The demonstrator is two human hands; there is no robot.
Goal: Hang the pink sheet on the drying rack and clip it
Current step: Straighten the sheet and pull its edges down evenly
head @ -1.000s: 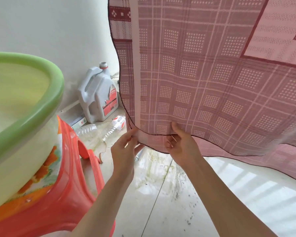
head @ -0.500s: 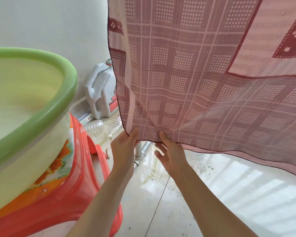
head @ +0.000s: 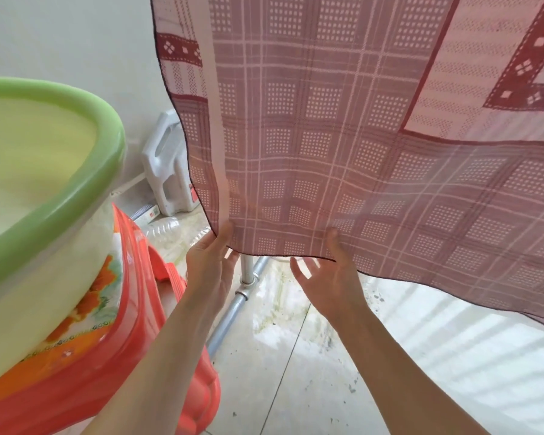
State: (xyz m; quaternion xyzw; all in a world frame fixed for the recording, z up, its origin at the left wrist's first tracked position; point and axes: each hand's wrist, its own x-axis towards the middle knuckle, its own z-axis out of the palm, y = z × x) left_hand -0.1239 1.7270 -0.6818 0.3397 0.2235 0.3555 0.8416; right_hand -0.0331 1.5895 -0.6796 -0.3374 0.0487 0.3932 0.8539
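The pink checked sheet hangs from above and fills the upper right of the view, its lower corner drooping at the centre. My left hand pinches that corner at the hem, thumb on the near face. My right hand holds the hem a little to the right, thumb on the near face and fingers spread behind the thin cloth. Below the hem a metal leg of the drying rack shows, with a pipe joint. The rack's top bar and any clips are out of view.
A green-rimmed basin sits on a red plastic stool close at my left. A white jug and clear bottles lie by the white wall. Tiled floor spreads below, sunlit at right.
Both hands have risen and spread apart along the hem, lifting the sheet's corner. The view has shifted so the basin looms larger and the rack leg appears.
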